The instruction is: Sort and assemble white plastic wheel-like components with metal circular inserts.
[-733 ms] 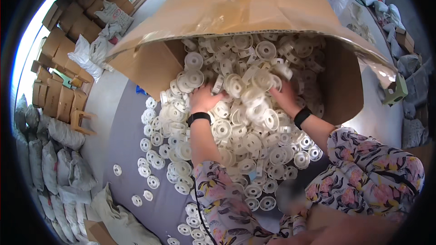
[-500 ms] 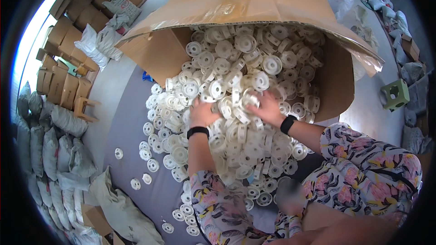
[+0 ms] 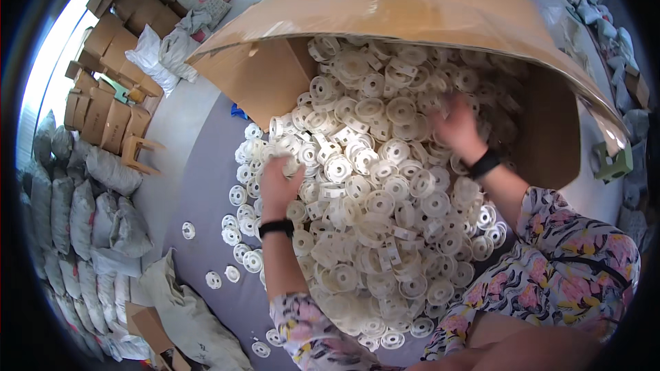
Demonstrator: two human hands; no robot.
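Note:
A large heap of white plastic spools (image 3: 385, 203), round rings with holed centres, spills out of a big cardboard box (image 3: 385, 3) lying on its side. My left hand (image 3: 278, 182) rests at the heap's left flank, thumb apart from the fingers, touching spools. My right hand (image 3: 457, 127) reaches into the box mouth over the spools, its fingers apart but blurred by motion. Neither hand visibly grips a spool. Each wrist wears a black band.
Loose spools (image 3: 214, 279) lie on the grey sheet (image 3: 196, 220) at left. Stuffed sacks (image 3: 113, 227), stacked cartons (image 3: 113, 48) and a wooden stool (image 3: 139, 154) stand along the left. A green stool (image 3: 613, 162) is at the right, and a big sack (image 3: 189, 312) lies at lower left.
My hands have moved apart: the left outward to the left, the right up and right into the box mouth. Spools have slid toward me, and the near heap has grown broader.

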